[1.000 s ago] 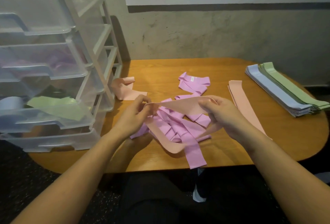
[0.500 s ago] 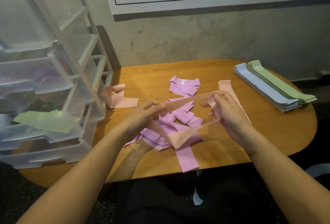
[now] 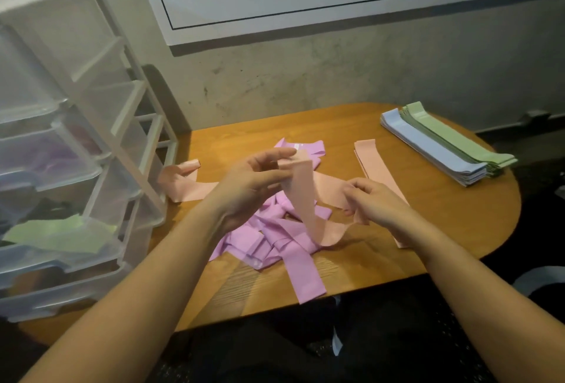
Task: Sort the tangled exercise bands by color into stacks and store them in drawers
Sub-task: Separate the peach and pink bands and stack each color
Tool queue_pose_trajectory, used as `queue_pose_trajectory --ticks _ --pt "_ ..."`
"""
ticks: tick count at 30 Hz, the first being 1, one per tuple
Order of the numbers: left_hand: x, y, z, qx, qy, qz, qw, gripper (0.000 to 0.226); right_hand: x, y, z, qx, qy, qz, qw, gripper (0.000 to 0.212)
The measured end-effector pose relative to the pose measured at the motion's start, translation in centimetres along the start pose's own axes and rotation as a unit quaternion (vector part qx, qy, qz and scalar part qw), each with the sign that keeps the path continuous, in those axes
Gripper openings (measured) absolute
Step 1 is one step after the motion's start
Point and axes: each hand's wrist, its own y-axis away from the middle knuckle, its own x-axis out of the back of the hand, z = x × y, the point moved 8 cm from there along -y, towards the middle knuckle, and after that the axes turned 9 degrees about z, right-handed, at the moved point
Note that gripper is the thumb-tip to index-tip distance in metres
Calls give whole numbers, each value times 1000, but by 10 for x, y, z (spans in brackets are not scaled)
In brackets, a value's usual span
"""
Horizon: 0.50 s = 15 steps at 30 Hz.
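I hold a peach exercise band (image 3: pixel 302 196) above the wooden table (image 3: pixel 452 214). My left hand (image 3: pixel 247 190) pinches its upper end, raised. My right hand (image 3: pixel 373 202) grips the other part lower down. The band loops down between them. Under it lies a tangled heap of pink-purple bands (image 3: pixel 275 239), one strip reaching the table's front edge. A flat peach band (image 3: pixel 376 165) lies right of the heap, partly behind my right hand. Another peach band (image 3: pixel 186 184) lies crumpled by the drawers.
A clear plastic drawer unit (image 3: pixel 70 144) stands at the left; one open drawer holds a green band (image 3: pixel 61 236), another shows purple. A neat stack of blue and green bands (image 3: pixel 443 144) sits at the table's far right. A wall with a whiteboard is behind.
My left hand has lifted its end of the peach band upward, turning the band from stretched level to hanging steeply. My right hand dropped slightly. The camera view tilted up.
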Motion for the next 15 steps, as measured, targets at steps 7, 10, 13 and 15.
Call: queue_pose_trajectory --ticks 7,10,13,15 --pt "-27 -3 13 -114 -152 59 980 16 2 3 -11 70 80 -28 994 16" --pt "-36 -3 18 -155 -182 68 968 20 14 3 -23 129 -10 25 991 24" --pt "-48 -4 21 -197 -201 60 958 22 28 18 -47 210 -133 49 967 22" --pt "-55 -4 25 -228 -229 63 944 19 36 27 -59 247 -171 57 952 22"
